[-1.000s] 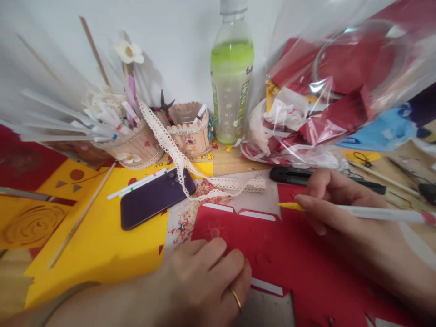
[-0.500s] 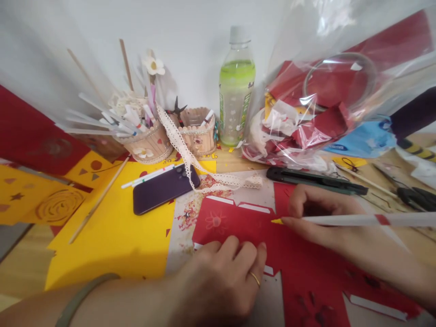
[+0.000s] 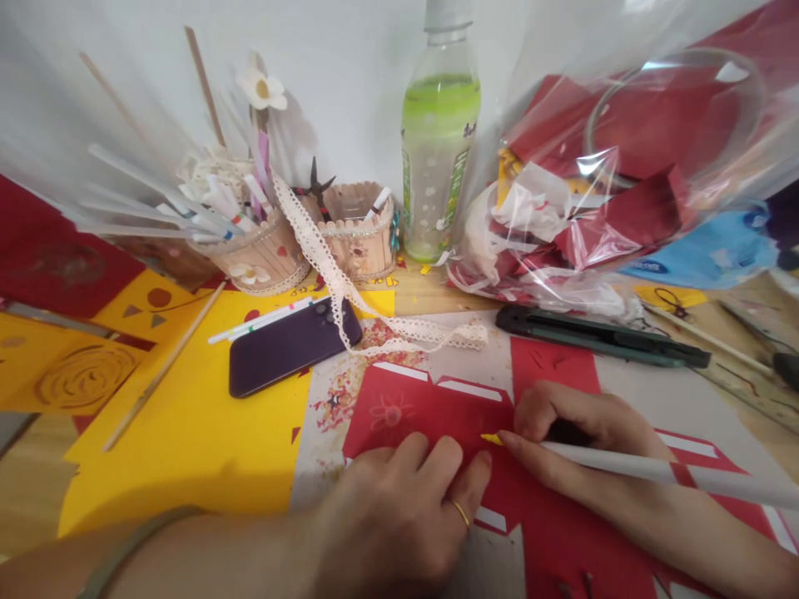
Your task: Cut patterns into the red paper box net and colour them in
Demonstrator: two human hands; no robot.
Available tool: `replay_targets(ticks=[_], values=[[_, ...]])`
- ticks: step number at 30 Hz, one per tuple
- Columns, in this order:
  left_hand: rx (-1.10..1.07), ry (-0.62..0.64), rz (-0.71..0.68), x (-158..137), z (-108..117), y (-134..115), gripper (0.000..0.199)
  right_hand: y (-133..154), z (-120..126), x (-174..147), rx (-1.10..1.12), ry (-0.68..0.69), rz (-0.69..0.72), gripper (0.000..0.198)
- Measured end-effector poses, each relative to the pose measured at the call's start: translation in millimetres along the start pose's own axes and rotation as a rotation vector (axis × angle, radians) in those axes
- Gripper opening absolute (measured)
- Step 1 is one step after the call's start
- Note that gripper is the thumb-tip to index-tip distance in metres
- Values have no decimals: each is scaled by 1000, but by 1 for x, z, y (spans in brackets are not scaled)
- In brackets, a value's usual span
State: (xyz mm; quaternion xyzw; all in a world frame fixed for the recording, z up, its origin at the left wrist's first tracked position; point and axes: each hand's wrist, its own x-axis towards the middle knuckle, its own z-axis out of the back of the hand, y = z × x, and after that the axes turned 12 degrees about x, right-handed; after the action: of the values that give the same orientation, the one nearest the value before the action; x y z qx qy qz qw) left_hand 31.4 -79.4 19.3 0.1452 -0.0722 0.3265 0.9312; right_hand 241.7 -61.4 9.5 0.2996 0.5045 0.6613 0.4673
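My right hand (image 3: 580, 433) pinches a white-barrelled marker (image 3: 605, 456) with a red band and a pointed yellow tip. The tip is over the red card (image 3: 449, 416), close to its surface; I cannot tell whether it touches. My left hand (image 3: 405, 507) lies on the lower part of the same card, fingers apart and slightly bent, pressing it down. On the card, left of the marker tip, is a faint flower drawing (image 3: 391, 413). The card has folded tabs with white strips, such as the upper tab (image 3: 473, 388).
Behind stand stick-covered holders, one with straws (image 3: 255, 258), one with pliers (image 3: 359, 249), a green-labelled bottle (image 3: 440, 158) and a clear bag of scraps (image 3: 599, 200). A box cutter (image 3: 599, 333), lace ribbon (image 3: 405, 333), dark phone (image 3: 280, 353) and yellow sheet (image 3: 205, 433) lie around.
My right hand and the marker have moved down and slightly left over the card. My left hand stays in about the same place. The view has shifted a little.
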Motion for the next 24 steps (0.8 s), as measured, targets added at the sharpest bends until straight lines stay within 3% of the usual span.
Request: replay_targets(ticks=[24], values=[[-46,-12,27,2,3,0,27,8,-2,2,-89,-16,27,29]])
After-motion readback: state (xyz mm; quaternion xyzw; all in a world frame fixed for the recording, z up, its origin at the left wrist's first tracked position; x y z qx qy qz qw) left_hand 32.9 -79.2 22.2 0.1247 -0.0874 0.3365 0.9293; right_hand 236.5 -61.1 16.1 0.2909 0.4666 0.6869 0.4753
